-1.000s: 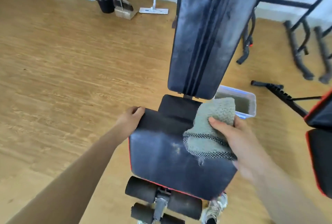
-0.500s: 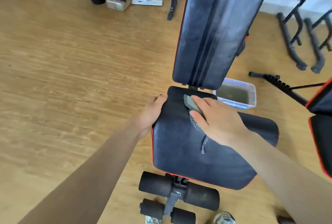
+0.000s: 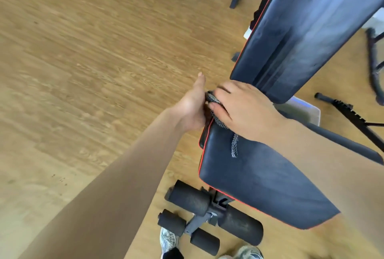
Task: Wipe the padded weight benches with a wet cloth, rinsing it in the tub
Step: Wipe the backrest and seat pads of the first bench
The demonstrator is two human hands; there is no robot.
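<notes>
The wiping step is in hand. The cloth is pressed onto the far left corner of the seat by the right hand, whose fingers are curled over it. Only its netted edge and a loose strand are seen past the palm. The left hand is laid against the seat's side, just beside the cloth, thumb straight. Its fingers are hidden, so a grip cannot be told. Next, a steady pressed stroke across the rest of the seat is probably called for. The tub is partly seen on the floor beyond the right hand, below the backrest.
</notes>
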